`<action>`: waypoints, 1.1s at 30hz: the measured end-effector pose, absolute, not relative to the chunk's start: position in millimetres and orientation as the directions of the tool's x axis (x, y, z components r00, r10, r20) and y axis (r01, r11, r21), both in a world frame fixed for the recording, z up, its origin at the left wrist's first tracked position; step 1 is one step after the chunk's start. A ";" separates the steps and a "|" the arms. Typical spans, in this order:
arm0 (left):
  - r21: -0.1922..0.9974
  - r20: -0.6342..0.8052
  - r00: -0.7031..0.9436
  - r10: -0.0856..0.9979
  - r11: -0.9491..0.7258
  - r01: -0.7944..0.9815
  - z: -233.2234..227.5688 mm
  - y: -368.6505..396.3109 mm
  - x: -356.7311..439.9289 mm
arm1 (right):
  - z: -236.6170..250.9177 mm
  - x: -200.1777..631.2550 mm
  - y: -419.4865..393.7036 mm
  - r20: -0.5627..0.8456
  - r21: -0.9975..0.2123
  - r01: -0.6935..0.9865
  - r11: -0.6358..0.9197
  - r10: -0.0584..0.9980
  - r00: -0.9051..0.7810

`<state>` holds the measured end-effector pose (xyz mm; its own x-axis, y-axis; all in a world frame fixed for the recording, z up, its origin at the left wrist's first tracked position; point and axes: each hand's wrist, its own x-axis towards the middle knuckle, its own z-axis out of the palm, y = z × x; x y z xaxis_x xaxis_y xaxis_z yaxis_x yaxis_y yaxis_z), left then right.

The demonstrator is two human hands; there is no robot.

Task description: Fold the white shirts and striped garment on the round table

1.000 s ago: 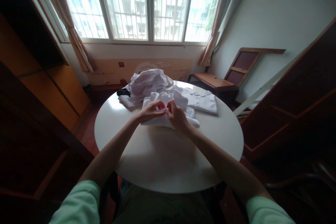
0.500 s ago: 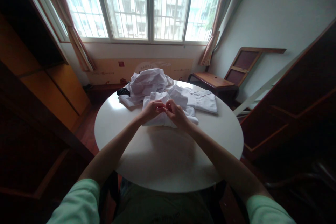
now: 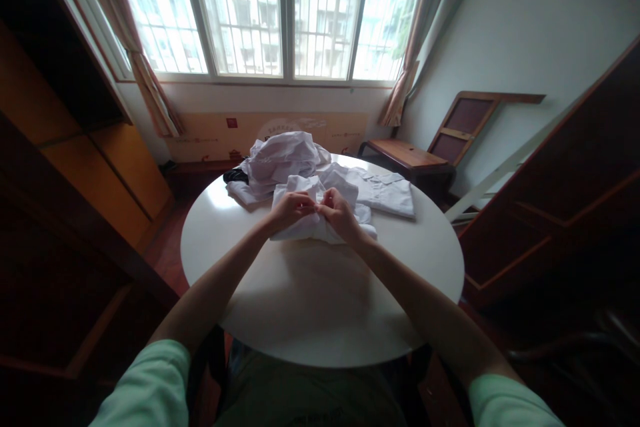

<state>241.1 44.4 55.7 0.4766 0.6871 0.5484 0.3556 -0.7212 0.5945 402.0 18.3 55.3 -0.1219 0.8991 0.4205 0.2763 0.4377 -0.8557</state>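
Note:
A white shirt [image 3: 305,230] lies bunched near the middle of the round table, its collar part standing up toward the window. My left hand [image 3: 294,208] pinches the shirt's front from the left, fingers bent together. From the right, my right hand [image 3: 337,211] pinches the same cloth, its fingertips almost touching those of the left. Whatever small part sits between the fingertips is too small to make out. Just behind the hands rises a heap of crumpled white clothes [image 3: 283,157]. To the right lies a flat folded white shirt [image 3: 387,192].
The white round table [image 3: 320,307] carries all the clothes. A black item [image 3: 235,175] sticks out at the heap's left. Beyond stand a wooden chair [image 3: 407,153] at the right and a long printed cardboard box [image 3: 210,137] under the window. Dark furniture flanks both sides.
My right hand has shifted very slightly right, and its fingers have changed position a little on the cloth. The left hand stays nearly still.

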 end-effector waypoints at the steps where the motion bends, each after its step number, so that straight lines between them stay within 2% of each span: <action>1: 0.595 0.547 0.476 0.689 -0.720 0.357 55.9 44.5 240.9 | 53.8 401.7 19.9 0.418 -0.863 0.260 0.434 0.901 -0.119; 5: 0.609 0.538 0.468 0.701 -0.707 0.359 55.3 44.1 241.7 | 51.8 400.1 22.4 0.411 -0.878 0.224 0.423 0.906 -0.101; 8: 0.665 0.515 0.460 0.723 -0.676 0.318 56.1 42.3 242.6 | 53.7 399.7 21.6 0.416 -0.879 0.221 0.423 0.906 -0.079; 14: 0.812 0.311 0.582 0.752 -0.528 0.248 63.8 38.6 242.0 | 60.4 402.5 19.7 0.382 -0.901 0.193 0.388 0.922 -0.069; 27: 0.902 0.224 0.557 0.799 -0.387 0.192 56.6 42.8 244.2 | 60.2 401.3 16.5 0.373 -0.903 0.184 0.388 0.921 -0.113; 33: 0.890 0.235 0.539 0.809 -0.402 0.214 56.0 43.5 245.4 | 51.8 400.3 21.9 0.389 -0.891 0.201 0.407 0.913 -0.126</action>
<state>245.4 43.5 56.0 0.5387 0.8090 0.2352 0.2145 -0.4017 0.8903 400.3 21.9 51.8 -0.1255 0.9128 0.3886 0.2007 0.4070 -0.8911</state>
